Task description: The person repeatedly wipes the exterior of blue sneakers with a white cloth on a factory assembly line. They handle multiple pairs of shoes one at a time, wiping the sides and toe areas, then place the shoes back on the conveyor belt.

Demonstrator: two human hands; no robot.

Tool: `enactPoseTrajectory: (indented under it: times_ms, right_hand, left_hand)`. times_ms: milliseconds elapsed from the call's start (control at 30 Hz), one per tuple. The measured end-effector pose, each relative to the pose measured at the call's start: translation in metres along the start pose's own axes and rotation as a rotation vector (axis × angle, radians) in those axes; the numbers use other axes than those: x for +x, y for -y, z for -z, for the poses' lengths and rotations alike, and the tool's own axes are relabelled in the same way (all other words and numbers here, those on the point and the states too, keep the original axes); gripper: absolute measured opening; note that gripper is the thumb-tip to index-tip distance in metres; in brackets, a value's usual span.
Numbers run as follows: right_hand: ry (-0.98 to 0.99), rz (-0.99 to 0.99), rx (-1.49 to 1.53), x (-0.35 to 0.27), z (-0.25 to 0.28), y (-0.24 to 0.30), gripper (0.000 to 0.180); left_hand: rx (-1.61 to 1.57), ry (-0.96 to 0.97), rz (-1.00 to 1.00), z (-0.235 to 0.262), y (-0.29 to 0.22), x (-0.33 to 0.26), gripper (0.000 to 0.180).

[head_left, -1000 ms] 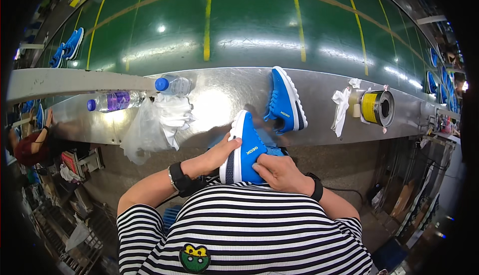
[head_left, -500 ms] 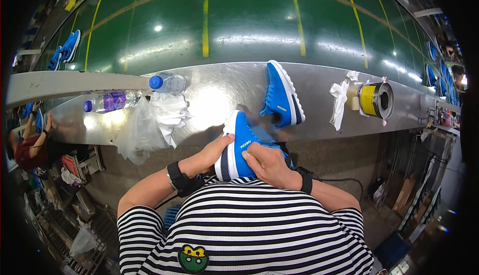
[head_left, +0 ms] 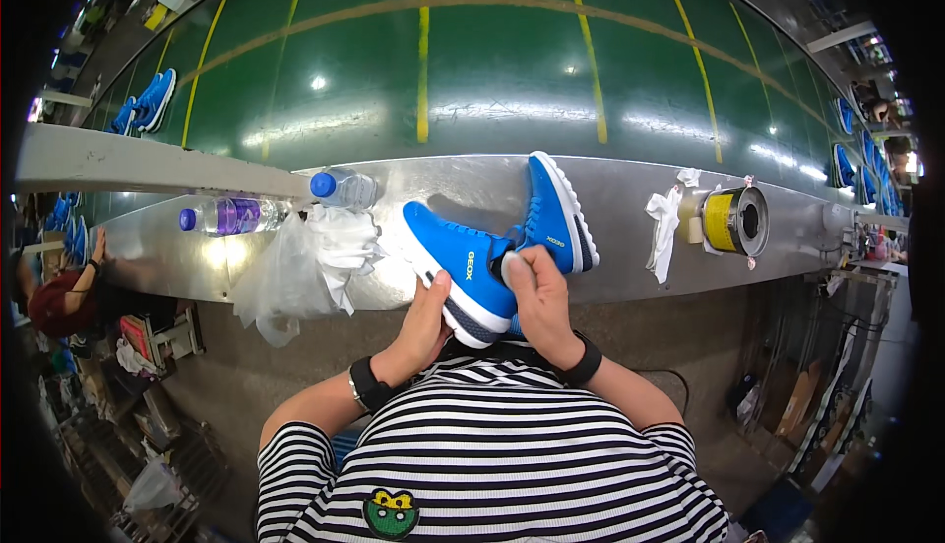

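A blue sneaker point(head_left: 448, 255) with a white and dark sole is tilted over the bench's near edge, its toe pointing to the far left. My left hand point(head_left: 425, 319) grips it by the sole near the heel, thumb along the sole's edge. At the dark ankle opening, my right hand point(head_left: 541, 307) is closed on the collar, its fingers curled and thumb tip against the rim; what lies under the thumb is hidden. Just to the right, a second blue sneaker point(head_left: 554, 216) rests on the metal bench, sole edge facing right.
On the metal bench point(head_left: 620, 184) at left are a clear bottle point(head_left: 345, 190), a purple-labelled bottle point(head_left: 224, 216) and white cloths in a plastic bag point(head_left: 325, 253). At right stand a yellow-wrapped can point(head_left: 733, 220) and a white rag point(head_left: 664, 233). Beyond runs a green conveyor point(head_left: 502, 51).
The held sneaker has turned, its toe swinging left and its opening now facing right. My right hand has moved from the shoe's side to its collar. The whole view has shifted slightly.
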State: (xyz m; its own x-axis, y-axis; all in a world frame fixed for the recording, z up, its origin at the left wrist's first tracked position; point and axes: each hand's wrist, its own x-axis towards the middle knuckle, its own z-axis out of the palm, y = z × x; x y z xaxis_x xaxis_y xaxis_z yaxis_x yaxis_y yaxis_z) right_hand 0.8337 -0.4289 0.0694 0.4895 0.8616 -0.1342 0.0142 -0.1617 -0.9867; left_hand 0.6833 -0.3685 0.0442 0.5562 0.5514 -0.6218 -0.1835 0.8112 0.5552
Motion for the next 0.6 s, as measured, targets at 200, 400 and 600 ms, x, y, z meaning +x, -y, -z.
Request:
enactPoseTrajectory:
  times_ms: [200,400,600]
  right_hand:
    - [0.011,-0.005,0.2,0.028,0.025,-0.002,0.023]
    - [0.492,-0.221,0.291,0.037,0.024,0.021,0.025]
    - [0.353,-0.35,0.311,0.01,0.022,-0.002,0.024]
  left_hand:
    - [1.171,0.387,0.027,-0.014,-0.097,-0.044,0.029]
    - [1.564,0.632,-0.732,-0.061,-0.126,-0.023,0.036]
    - [1.41,0.787,-0.436,-0.041,-0.074,-0.005,0.035]
